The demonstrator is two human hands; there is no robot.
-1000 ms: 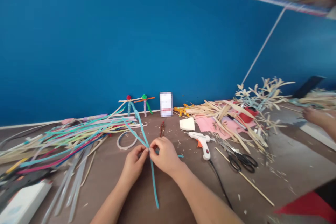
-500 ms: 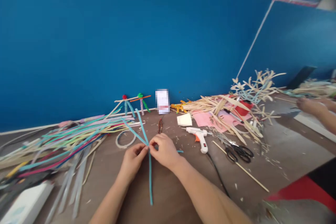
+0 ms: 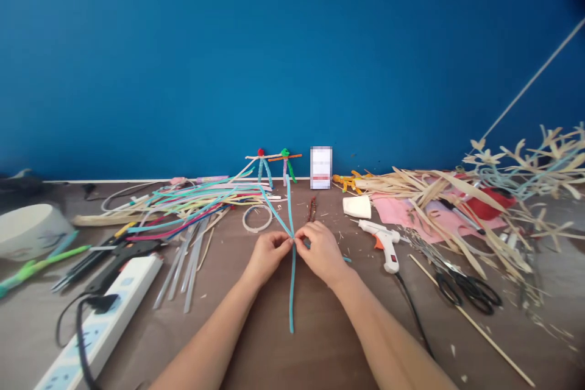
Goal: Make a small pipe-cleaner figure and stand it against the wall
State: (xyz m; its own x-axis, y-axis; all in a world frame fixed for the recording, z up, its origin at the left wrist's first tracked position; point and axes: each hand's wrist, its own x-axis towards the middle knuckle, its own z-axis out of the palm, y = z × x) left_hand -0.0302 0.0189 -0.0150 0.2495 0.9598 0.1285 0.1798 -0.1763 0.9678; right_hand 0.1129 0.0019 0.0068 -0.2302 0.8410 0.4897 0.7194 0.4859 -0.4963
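Light-blue pipe cleaners (image 3: pixel 292 292) cross between my two hands over the middle of the table. Two ends spread upward in a V, one hangs straight down toward me, and another tip pokes out right of my right hand. My left hand (image 3: pixel 269 256) is closed, thumb and finger pinching the crossing from the left. Closed in a pinch at the same point, my right hand (image 3: pixel 320 250) meets it from the right. The exact twist at the crossing is hidden by fingertips. Beyond them stand two small pipe-cleaner figures, one with a red head (image 3: pixel 261 152), one with a green head (image 3: pixel 286 153).
Left lie a pile of coloured pipe cleaners (image 3: pixel 183 207), clear glue sticks (image 3: pixel 189 280), a tape ring (image 3: pixel 257 219) and a power strip (image 3: pixel 105 329). Right are a white glue gun (image 3: pixel 388 247), black-handled scissors (image 3: pixel 475 292), a thin stick (image 3: pixel 493 341) and pale strips (image 3: pixel 411 189).
The view has swung left and levelled, bringing the power strip into sight; the co-worker's hands on the right have left view. Both my hands still pinch the pipe cleaners.
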